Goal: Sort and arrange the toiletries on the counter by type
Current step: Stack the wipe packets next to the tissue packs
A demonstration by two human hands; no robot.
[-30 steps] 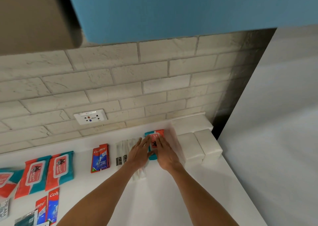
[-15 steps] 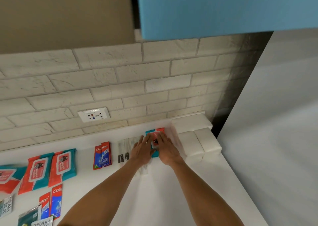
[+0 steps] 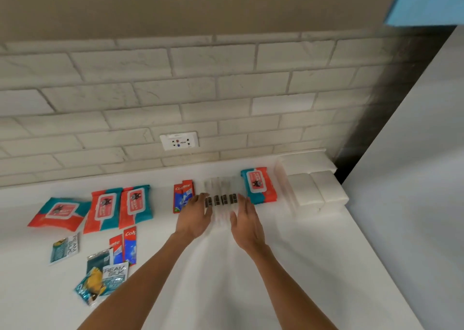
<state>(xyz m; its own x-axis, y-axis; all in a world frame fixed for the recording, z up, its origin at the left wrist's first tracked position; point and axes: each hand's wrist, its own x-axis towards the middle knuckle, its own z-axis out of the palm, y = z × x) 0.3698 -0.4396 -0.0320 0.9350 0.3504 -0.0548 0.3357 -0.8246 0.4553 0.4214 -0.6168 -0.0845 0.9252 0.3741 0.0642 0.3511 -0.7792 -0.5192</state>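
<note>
Two hands beside clear packets on the white counter.

Nearest lie packets reading "REAM SILK". Next, left hand and right hand, both spread wide, flank the clear packets. Beyond lie "Colgate" boxes and a red-teal wipes pack.

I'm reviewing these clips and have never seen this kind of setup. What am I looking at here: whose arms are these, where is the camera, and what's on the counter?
There is no machine. A person wears a wide-angle camera on the head, looking down at their own bare arms. The left hand and right hand rest open on either side of a row of clear packets with dark labels, seemingly squaring them up; neither hand grips anything. On the white counter also lie red-and-teal wipe packs: one right of the hands, three on the left. Toothpaste boxes sit beside the left hand, with more nearer. Small sachets lie bottom left, and white blocks fill the corner.
</note>
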